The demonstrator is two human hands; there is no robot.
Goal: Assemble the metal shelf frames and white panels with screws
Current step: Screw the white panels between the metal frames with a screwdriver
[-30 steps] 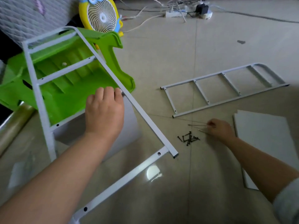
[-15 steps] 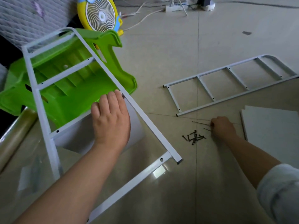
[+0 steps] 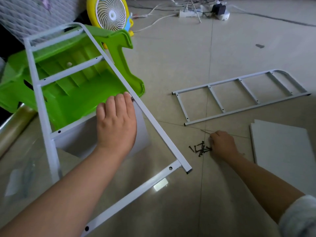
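A white metal frame (image 3: 161, 132) leans tilted against a green plastic stool (image 3: 77, 100). My left hand (image 3: 116, 124) holds a white panel (image 3: 77, 139) against the frame's rung, its fingers curled over the panel's upper edge beside the right rail. A second frame (image 3: 215, 98) lies flat on the floor at the right. My right hand (image 3: 222, 144) is down on a small pile of black screws (image 3: 200, 148), fingers curled. What its fingertips hold is hidden. A thin metal pin (image 3: 205, 131) lies just past the hand.
A stack of white panels (image 3: 280, 151) lies at the right edge. A yellow fan (image 3: 111, 12) and a power strip (image 3: 189, 13) with cables sit at the back. A clear plastic bag (image 3: 18, 182) and a shiny roll (image 3: 15, 124) lie at the left.
My right hand has moved from the thin pins to the edge of the screw pile. My left hand has stayed on the panel, and the view has shifted slightly.
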